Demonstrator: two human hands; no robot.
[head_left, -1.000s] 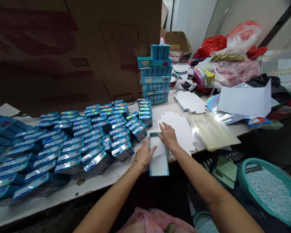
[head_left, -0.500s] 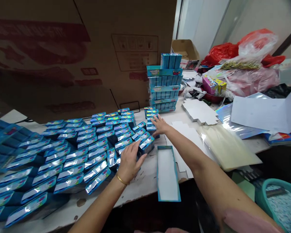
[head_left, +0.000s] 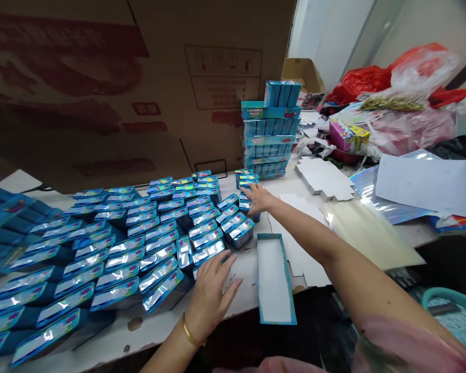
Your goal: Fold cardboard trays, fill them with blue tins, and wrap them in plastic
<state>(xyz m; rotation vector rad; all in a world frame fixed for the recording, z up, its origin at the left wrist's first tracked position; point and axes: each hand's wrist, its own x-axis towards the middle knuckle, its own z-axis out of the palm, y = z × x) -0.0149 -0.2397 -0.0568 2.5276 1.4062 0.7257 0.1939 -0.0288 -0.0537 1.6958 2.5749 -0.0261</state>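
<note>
Near the table's front edge, my left hand hovers with its fingers apart and nothing in them. A bracelet is on that wrist. Just beyond its fingertips are small blue boxes with shiny tops, standing in close rows. My right hand reaches forward, its fingers and thumb bent round blue boxes in a short separate row. The hand partly hides those boxes. Between my arms lies an open blue-edged tray with a white inside, overhanging the table edge.
A large brown carton stands behind the rows. Filled display trays are stacked at the back, with several boxes on top. White card blanks, clear sheets and plastic bags lie to the right. A teal basin sits lower right.
My left hand has drawn back from the front boxes toward the table edge, its fingers spread. My right hand stays at the short row, its fingers bent closer round the boxes. The view has shifted slightly.
</note>
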